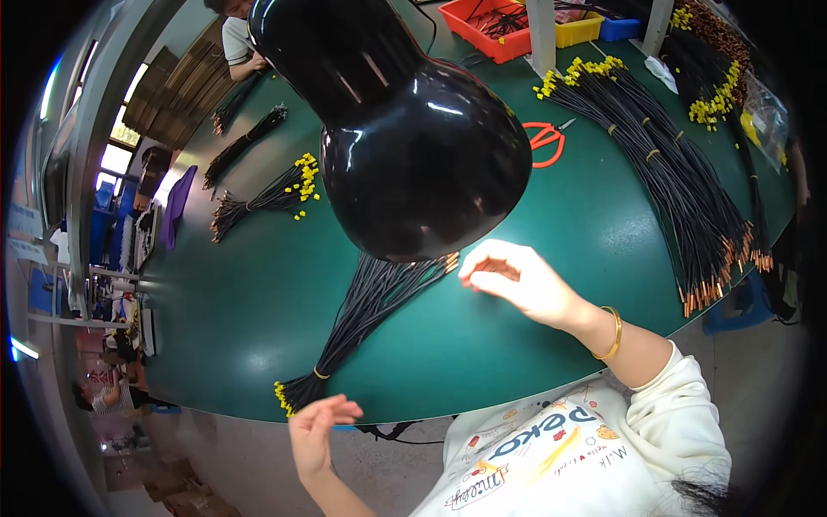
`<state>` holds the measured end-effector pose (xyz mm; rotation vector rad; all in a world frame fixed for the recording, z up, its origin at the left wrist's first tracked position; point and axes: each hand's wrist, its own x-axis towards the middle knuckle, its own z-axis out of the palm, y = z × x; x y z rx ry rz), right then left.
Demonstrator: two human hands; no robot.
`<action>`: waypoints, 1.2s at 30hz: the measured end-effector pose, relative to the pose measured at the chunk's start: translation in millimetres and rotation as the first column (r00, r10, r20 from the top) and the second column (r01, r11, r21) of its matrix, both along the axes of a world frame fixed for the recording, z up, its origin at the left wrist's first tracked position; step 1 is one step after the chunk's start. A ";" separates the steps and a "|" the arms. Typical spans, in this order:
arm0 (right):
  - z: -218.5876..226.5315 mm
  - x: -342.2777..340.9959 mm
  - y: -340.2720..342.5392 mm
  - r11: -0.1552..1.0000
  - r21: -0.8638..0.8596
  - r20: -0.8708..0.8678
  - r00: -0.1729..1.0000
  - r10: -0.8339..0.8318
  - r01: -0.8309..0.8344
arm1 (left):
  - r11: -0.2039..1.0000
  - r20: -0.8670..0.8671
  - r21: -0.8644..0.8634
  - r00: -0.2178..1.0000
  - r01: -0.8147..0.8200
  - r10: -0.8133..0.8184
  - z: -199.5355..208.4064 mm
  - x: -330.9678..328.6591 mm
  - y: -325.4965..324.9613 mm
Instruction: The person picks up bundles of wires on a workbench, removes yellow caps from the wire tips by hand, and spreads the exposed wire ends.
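- The right hand (517, 280) is pinching the bare copper ends of the bundle of thin black wires (366, 314), lying just under the glossy black lamp shade (405, 129).
- The left hand (317, 426) is hovering open and empty beside the bundle's yellow-tipped end.
- Risk: the loose ends are fanning out, so strands could slip from the pinch.

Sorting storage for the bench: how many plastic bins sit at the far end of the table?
3: a red bin, a yellow bin and a blue bin, side by side; the lamp shade may hide others.

A round green bench (258, 293) fills the room's middle, with a glossy black lamp shade (396, 129) hanging over it. Bright windows (116, 146) line the left wall above grey floor (233, 457).
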<state>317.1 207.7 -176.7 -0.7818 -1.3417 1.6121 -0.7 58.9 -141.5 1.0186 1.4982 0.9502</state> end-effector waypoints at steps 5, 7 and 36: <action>-17.7 -4.6 -6.1 0.961 -0.095 0.020 0.965 0.261 -0.258 | 0.877 -0.952 0.173 0.305 0.449 0.032 3.5 38.3 69.7; -19.2 -5.5 -7.5 0.936 -0.146 -0.057 0.947 0.315 -0.320 | 0.886 -0.961 0.126 0.278 0.446 -0.003 -14.2 31.5 76.3; 7.2 -5.6 -11.1 0.947 -0.259 -0.068 0.982 0.178 -0.190 | 0.792 0.554 -0.101 0.695 0.603 -0.458 -14.2 144.1 131.9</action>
